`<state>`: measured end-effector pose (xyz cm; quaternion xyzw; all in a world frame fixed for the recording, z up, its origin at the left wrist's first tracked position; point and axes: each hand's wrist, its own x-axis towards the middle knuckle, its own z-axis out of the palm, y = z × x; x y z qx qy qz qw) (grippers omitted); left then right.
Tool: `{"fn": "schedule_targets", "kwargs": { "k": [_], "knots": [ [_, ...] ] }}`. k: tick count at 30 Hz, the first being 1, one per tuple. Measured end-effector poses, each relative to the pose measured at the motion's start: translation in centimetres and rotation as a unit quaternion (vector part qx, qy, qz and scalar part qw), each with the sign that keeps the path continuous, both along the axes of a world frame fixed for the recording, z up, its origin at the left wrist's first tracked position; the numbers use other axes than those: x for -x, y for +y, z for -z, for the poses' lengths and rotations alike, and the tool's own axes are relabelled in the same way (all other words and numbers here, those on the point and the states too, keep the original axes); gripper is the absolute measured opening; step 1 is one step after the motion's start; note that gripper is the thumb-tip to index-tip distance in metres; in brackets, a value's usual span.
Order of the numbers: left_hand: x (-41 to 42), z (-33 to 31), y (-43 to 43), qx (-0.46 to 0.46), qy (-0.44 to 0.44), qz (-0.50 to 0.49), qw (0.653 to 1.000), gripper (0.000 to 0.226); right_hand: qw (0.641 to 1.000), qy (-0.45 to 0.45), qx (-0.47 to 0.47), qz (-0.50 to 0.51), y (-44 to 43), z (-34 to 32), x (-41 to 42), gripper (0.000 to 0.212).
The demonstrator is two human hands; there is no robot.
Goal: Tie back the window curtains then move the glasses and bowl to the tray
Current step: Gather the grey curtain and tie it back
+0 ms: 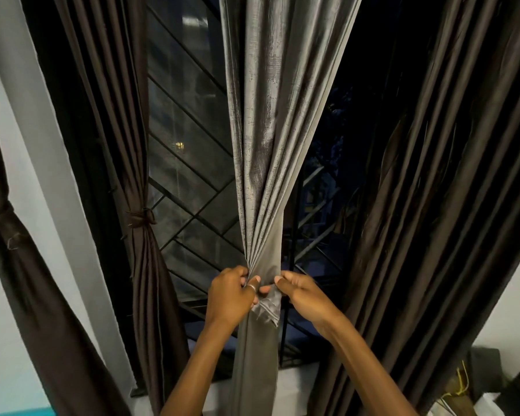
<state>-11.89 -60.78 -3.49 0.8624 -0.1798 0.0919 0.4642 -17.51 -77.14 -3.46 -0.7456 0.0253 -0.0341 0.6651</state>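
Note:
A grey curtain (270, 139) hangs in the middle of the window, gathered into a narrow bunch low down. My left hand (230, 295) grips the bunch from the left, a ring on one finger. My right hand (300, 295) grips it from the right, pinching a strip of the same grey cloth (267, 307) that crosses the bunch between both hands. A dark brown curtain (138, 265) to the left is bound with a tie (140, 219). Another dark brown curtain (433, 205) hangs loose on the right. No glasses, bowl or tray are in view.
Behind the curtains is a dark window with a metal grille (189, 187). A further tied dark curtain (9, 250) hangs at the far left beside a white wall. Boxes and clutter (478, 388) sit at the bottom right.

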Motion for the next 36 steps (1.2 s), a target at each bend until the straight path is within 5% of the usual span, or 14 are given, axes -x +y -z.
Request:
{"fn": "schedule_targets", "kwargs": {
  "k": [8, 15, 20, 31, 34, 36],
  "knots": [
    [0.0, 0.0, -0.1, 0.088, 0.084, 0.035, 0.992, 0.02, 0.999, 0.023, -0.005, -0.027, 0.4, 0.3, 0.9, 0.029],
    [0.0, -0.2, 0.0, 0.157, 0.152, 0.063, 0.974, 0.01, 0.998, 0.039, -0.043, -0.005, 1.0, 1.4, 1.1, 0.05],
    [-0.1, -0.1, 0.0, 0.161, 0.156, 0.059, 0.973, 0.012, 0.999, 0.016, -0.051, -0.009, 1.5, 1.9, 0.9, 0.034],
    [2.3, 0.1, -0.3, 0.092, 0.032, -0.043, 0.994, 0.036, 0.993, -0.045, 0.069, 0.088, 2.7, 4.0, -1.2, 0.025],
    [3.4, 0.4, -0.3, 0.021, -0.015, 0.015, 1.0, 0.02, 0.992, -0.055, 0.073, 0.089, 2.6, 4.2, -1.6, 0.018],
    [3.8, 0.4, -0.3, -0.045, -0.028, 0.043, 0.998, 0.029, 0.992, -0.059, 0.07, 0.087, 2.5, 4.3, -1.8, 0.018]
  ]
}}
